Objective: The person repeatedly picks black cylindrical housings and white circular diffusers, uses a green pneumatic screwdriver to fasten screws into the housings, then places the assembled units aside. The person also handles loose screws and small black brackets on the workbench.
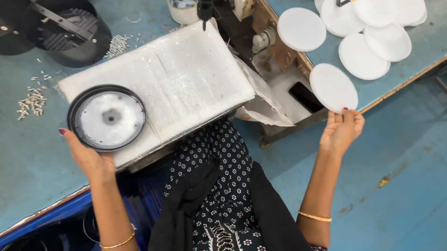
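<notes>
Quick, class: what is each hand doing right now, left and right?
Left hand: closed on the round black-rimmed fixture with white centre.
Right hand: holding a flat round white plastic disc by its edge.

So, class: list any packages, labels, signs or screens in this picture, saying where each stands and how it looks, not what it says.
Tape roll: top centre on the blue table, round, pale with blue print.
Plastic wrapping: crumpled beside the white block, clear.
No signs or screens show.

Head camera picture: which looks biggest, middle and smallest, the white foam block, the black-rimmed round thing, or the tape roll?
1. White foam block
2. Black-rimmed round part, held by the left hand
3. Tape roll, partly cut off and farther away, yet clearly smallest.
</notes>
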